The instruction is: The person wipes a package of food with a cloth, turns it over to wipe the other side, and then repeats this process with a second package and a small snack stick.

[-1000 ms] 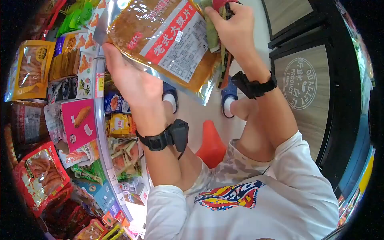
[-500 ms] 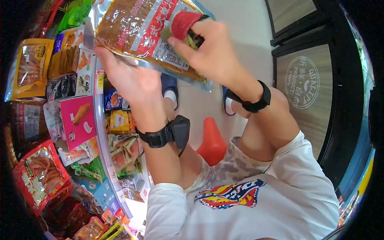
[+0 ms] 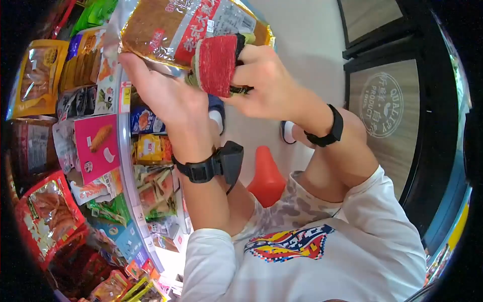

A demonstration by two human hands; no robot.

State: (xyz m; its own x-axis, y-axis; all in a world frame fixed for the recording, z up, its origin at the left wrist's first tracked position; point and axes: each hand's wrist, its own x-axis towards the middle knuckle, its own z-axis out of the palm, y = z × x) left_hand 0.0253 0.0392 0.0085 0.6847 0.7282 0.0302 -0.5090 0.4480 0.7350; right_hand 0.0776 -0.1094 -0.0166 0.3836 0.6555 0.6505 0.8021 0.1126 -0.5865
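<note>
My left hand [image 3: 173, 98] supports a large, shiny snack packet [image 3: 158, 27] from its near edge, the thumb along the left corner. The packet has brown contents, a red strip with Chinese characters and a silver rim. In my right hand [image 3: 266, 75] is a scrubbing pad [image 3: 215, 65] with a ribbed red face, an olive-green edge and a black strap. The pad overlaps the packet's lower edge; whether it presses on the film cannot be told. The fingers of my left hand are partly hidden behind the packet.
On the left, a shelf [image 3: 132, 176] holds many snack packets, with a yellow-orange packet [image 3: 37, 78], a pink box [image 3: 97, 146] and a red packet [image 3: 50, 216]. A red stool [image 3: 264, 176] stands between my legs. Dark-framed cabinet panels [image 3: 385, 100] are at right.
My right hand has drawn the pad down and left, from the packet's printed face to its near edge, turning its red side into view. The packet has shifted slightly upward.
</note>
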